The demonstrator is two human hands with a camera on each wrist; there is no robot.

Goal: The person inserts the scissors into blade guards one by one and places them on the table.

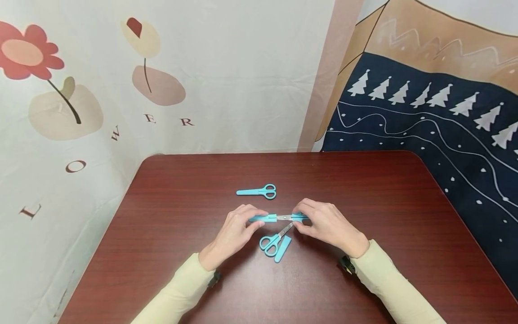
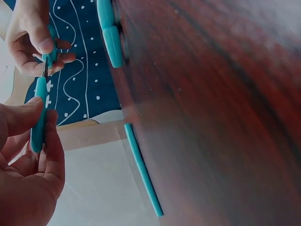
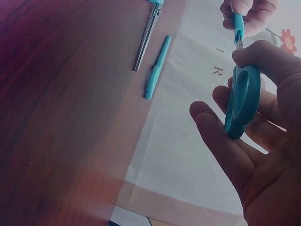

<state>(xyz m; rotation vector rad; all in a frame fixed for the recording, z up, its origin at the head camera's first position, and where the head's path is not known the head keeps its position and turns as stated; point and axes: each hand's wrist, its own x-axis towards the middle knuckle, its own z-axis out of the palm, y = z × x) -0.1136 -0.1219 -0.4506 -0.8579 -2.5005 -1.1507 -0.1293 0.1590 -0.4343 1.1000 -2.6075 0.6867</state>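
Note:
In the head view my left hand (image 1: 234, 226) pinches a light-blue blade cover (image 1: 270, 218) between thumb and fingers. My right hand (image 1: 328, 225) holds a pair of blue-handled scissors (image 3: 254, 96) by the handle, thumb and fingers on either side of it. A short stretch of bare metal blade shows between cover and handle; the tip is inside the cover. Just below, a second pair of scissors (image 1: 276, 238) lies uncovered on the table, with a loose blue cover (image 1: 283, 249) beside it.
Farther back on the brown table (image 1: 182, 189) lies a third pair of scissors (image 1: 252, 192), its blades inside a blue cover. A printed curtain (image 1: 243, 90) hangs behind the table, and a dark blue tree-patterned cloth (image 1: 404, 117) hangs to the right.

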